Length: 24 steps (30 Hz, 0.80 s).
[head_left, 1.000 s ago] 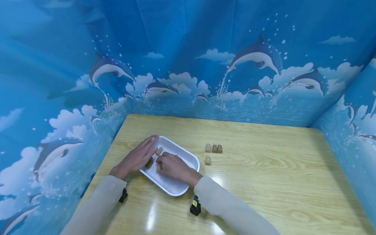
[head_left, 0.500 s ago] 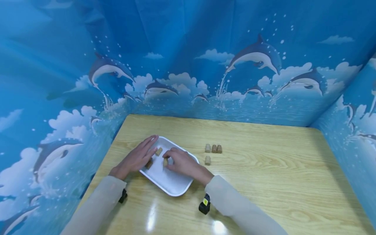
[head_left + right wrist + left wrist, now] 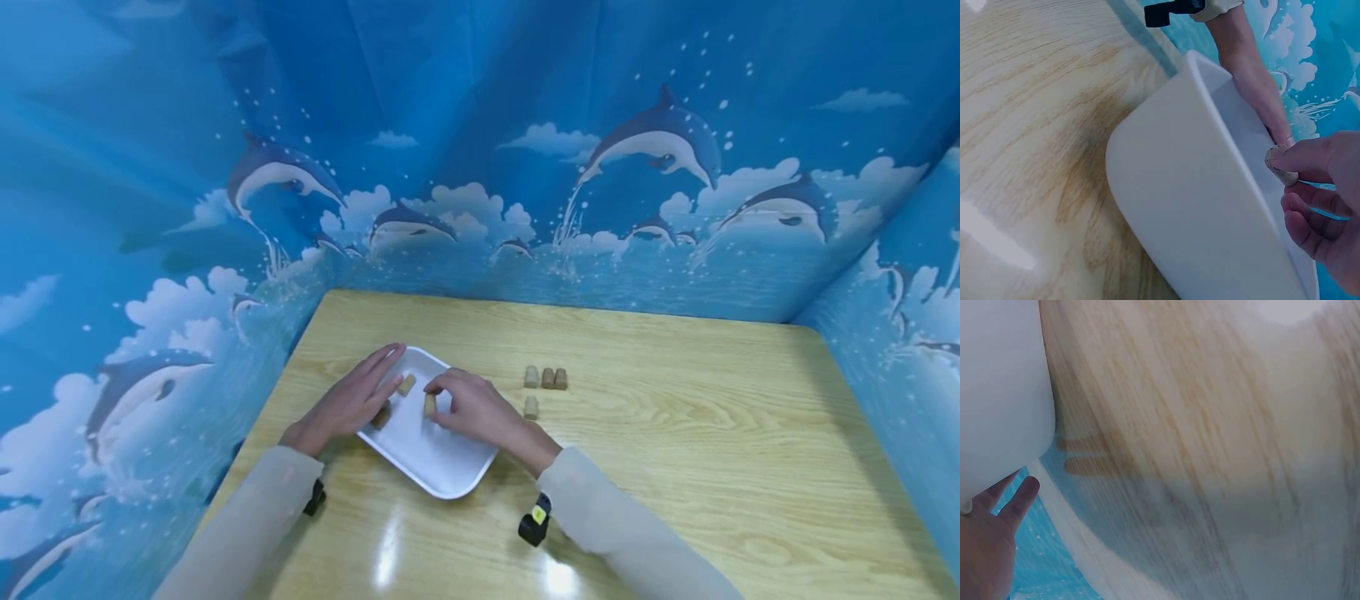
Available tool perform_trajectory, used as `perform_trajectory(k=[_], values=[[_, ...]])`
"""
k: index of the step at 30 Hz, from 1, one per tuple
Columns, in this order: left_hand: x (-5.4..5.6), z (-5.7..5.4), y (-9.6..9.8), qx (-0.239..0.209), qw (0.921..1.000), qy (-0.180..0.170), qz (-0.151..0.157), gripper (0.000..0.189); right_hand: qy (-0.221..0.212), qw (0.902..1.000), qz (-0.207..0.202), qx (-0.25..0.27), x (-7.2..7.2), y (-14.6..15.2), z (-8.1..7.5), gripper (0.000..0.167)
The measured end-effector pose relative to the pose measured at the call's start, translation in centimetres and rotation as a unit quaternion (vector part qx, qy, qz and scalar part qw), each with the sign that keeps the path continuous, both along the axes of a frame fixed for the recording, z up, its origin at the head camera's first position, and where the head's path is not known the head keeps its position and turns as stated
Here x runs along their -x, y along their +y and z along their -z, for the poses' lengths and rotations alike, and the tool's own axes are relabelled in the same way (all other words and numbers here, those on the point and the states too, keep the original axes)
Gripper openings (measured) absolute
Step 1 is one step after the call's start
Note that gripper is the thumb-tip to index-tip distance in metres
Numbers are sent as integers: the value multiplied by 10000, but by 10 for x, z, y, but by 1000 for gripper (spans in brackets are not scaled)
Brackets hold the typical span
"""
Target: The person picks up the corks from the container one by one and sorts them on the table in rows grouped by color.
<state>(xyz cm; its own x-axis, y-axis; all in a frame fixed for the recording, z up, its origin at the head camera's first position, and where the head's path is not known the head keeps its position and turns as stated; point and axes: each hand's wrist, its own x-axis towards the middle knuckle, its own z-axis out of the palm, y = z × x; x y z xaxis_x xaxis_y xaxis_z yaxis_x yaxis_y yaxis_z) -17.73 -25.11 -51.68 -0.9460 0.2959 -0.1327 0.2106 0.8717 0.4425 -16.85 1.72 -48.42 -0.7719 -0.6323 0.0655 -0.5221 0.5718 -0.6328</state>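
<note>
Cork (image 3: 430,406) in the pinched grip of the right hand (image 3: 480,410), long axis vertical in the head view

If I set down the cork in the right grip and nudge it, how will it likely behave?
Laid sideways, the cork may roll in a curve, being rounded and tapered. It seems stiff, showing no obvious squashing in the right grip. Its speckled surface suggests light weight.

Tan cork (image 3: 430,406), white tray (image 3: 444,467), yellowish wood-grained table (image 3: 712,442), blue dolphin-print backdrop (image 3: 480,108)
</note>
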Motion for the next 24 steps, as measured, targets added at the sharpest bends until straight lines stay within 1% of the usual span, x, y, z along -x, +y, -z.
perform_trajectory(k=[6,11,19,24], values=[[1,1,-1,-43,10000,30,31,66,-39,9997,114,211,0,9,-7,40],[0,0,-1,-104,9999,27,59,65,-63,9989,182,424,0,19,-8,40],[0,0,-2,-56,10000,50,47,66,-415,9945,457,847,3,36,-11,38],[-1,-2,-1,-103,9998,99,124,67,-507,9929,597,895,4,48,-14,37]])
